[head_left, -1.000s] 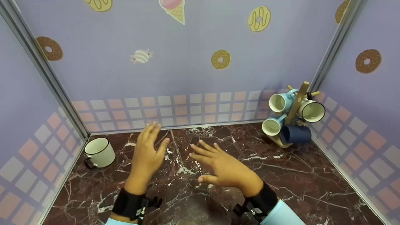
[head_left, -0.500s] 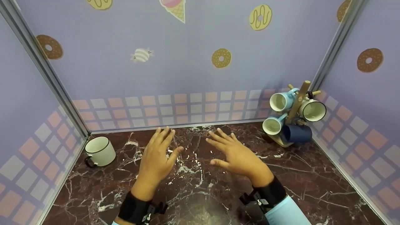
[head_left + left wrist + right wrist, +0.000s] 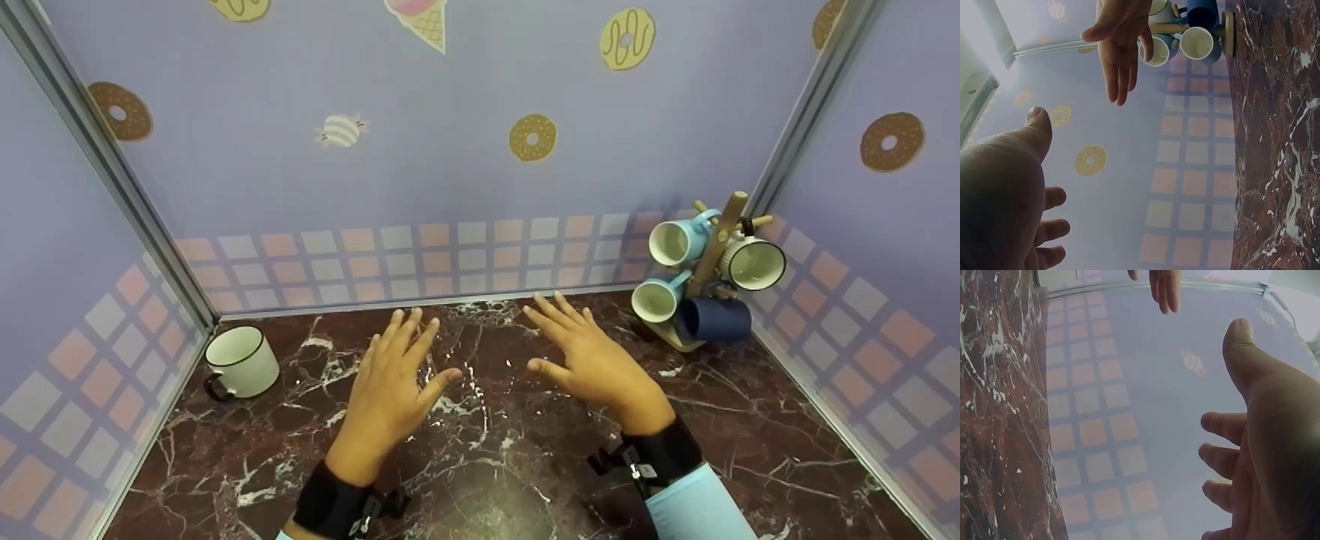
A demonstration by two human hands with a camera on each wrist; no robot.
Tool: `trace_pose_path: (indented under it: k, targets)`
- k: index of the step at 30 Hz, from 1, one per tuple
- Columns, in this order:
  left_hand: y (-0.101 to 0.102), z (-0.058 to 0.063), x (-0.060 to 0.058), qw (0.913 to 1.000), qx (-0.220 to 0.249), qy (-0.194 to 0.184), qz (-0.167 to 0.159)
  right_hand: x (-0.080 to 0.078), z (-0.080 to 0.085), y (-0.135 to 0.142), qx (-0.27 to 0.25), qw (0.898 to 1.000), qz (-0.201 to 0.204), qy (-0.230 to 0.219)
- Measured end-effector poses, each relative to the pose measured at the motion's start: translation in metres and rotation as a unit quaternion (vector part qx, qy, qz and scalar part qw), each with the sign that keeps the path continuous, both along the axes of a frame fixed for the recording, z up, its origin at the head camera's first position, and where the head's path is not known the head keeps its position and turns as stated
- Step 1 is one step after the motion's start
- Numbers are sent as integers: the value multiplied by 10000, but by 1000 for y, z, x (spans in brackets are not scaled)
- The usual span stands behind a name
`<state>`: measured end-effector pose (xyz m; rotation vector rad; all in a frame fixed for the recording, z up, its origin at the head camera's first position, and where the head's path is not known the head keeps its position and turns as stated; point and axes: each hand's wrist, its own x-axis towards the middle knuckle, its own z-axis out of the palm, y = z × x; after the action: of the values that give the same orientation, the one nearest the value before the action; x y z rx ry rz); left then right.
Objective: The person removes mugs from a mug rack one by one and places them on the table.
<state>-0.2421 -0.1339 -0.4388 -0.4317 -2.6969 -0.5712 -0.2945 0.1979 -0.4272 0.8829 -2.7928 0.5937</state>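
Note:
Over the middle of the table my left hand is held with fingers extended and thumb out, holding nothing. To its right my right hand hovers the same way, fingers spread, nothing in it. A white mug with a black rim and black handle stands upright at the far left, apart from my left hand. Beyond my right hand, a wooden mug rack carries two light blue mugs, a white ribbed mug with a dark rim, and a dark blue mug. The wrist views show both palms facing inward.
The dark red marbled tabletop is bounded by a purple back wall and side walls printed with sweets and pink and white tiles. Grey metal posts mark the corners. Each wrist wears a black strap with a small camera.
Both hands have shifted rightward, the right one further, so the gap between them is wider. The mugs and the rack stay in place.

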Motion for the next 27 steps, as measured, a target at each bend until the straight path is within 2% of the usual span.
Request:
trace_pose_path:
  k: [6, 12, 19, 27]
  targets:
    - [3, -2, 2, 9998, -53, -161, -91, -5, -3, 6, -48, 9999, -104, 84]
    - [3, -1, 0, 9996, -194, -147, -160, -11, -6, 12, -2, 9995, -270, 181]
    - [7, -3, 2, 9990, -215, -319, -229, -14, -3, 18, 9, 9988, -499, 16]
    - [17, -10, 6, 9969, -383, -489, -482, -15, 0, 28, -177, 9979, -606, -160]
